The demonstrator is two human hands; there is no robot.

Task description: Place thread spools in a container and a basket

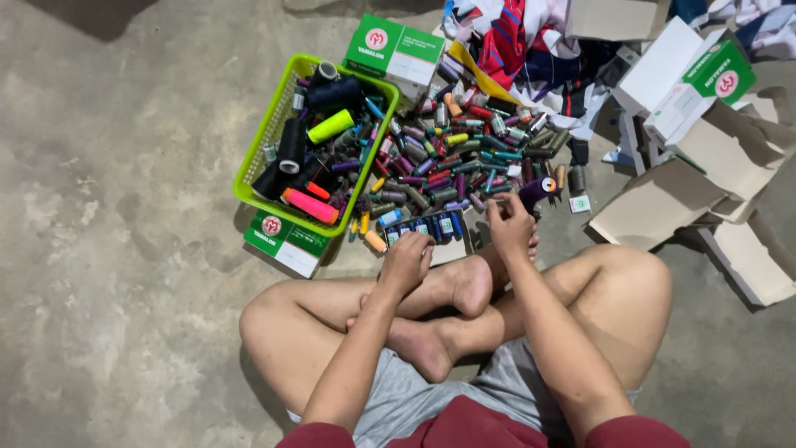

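Sitting cross-legged on the concrete floor (108,249). My left hand (405,264) is curling loosely by the small open box of blue thread spools (424,227); grip unclear. My right hand (507,222) is pinching something small just beside the dark purple thread cone (537,190). Looks like sorting, mid-pick. Beyond: loose pile of mixed-colour spools (464,149), then lime-green plastic basket (274,124) of bigger cones. Next placement needs matching colour.

1. Left of the green basket (259,149), bare concrete floor (116,249) gives open passage.
2. Right of the basket, a dense heap of thread spools (464,153) blocks the way.
3. Farther right of the basket, cardboard boxes (705,158) crowd the floor.
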